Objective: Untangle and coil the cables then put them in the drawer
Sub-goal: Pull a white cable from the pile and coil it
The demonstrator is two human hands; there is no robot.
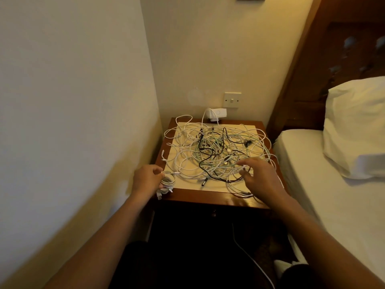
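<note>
The left hand (146, 178) has its grip curled round a coiled white cable (167, 182) at the near-left corner of the wooden surface (208, 198). The right hand (260, 176) reaches over the tangle of cables (214, 151) spread on that surface, fingers among the strands. I cannot tell whether its grip pinches one.

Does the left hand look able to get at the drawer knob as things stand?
Probably, though awkwardly: the left hand grips a coiled white cable at the nightstand's near-left corner. The drawer knob sits below the front edge with nothing before it; only the full hand hinders.
</note>
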